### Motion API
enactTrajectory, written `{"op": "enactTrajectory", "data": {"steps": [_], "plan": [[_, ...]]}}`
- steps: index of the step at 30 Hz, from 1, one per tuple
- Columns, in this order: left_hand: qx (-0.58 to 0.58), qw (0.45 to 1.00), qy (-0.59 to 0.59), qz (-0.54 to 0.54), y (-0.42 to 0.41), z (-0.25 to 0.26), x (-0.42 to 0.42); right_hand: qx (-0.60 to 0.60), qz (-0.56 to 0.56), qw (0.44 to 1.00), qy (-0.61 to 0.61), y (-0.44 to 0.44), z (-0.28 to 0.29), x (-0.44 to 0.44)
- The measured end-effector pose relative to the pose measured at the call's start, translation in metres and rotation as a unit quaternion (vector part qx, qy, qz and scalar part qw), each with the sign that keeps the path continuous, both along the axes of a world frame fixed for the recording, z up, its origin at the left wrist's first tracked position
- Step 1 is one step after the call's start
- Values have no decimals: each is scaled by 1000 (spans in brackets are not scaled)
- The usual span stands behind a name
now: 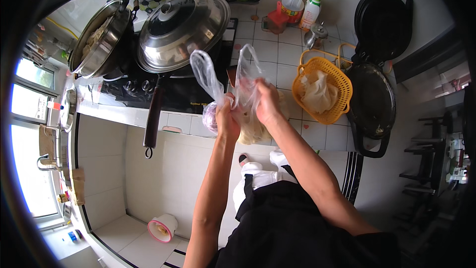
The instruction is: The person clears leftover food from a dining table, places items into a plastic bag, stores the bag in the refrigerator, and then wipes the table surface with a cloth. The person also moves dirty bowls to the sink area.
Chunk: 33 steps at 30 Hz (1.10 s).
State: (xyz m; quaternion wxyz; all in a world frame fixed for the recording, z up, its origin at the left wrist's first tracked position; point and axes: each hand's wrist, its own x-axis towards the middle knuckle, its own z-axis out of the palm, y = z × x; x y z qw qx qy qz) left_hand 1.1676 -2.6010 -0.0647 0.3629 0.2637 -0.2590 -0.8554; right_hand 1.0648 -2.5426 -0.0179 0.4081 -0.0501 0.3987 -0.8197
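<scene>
My left hand (227,121) grips the gathered neck of a clear plastic bag (247,95) over the tiled counter's front edge. My right hand (267,100) holds the same bag's other side, its fingers blurred behind the thin film. Two handle loops stick up above my hands. Pale contents, which I cannot identify, show through the lower part of the bag below my right hand. A purplish bundle in clear plastic (210,118) sits just left of my left hand. Behind the bag a brown object (232,75) is partly hidden.
A lidded wok (184,31) stands on the black gas stove (178,98), its handle (151,119) jutting over the front. Left of it is a steel pot (111,44). To the right are a yellow basket (344,98) holding white cloth, an opened electric griddle (372,100) and several bottles (311,13).
</scene>
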Motion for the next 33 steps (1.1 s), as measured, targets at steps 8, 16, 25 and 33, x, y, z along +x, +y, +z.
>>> {"op": "enactTrajectory", "data": {"steps": [8, 16, 25, 33], "plan": [[-69, 995, -6, -66, 2, 8, 1, -42, 65, 991, -105, -2, -27, -23], [23, 996, 86, -31, -3, 1, 3, -17, 88, 985, 145, 41, -2, -10], [-55, 989, -134, 2, 12, 12, -13, 95, 30, 967, 233, 22, -24, 11], [-136, 982, -103, -85, 21, 25, -14, -57, 26, 992, -111, 19, -21, -11]]}}
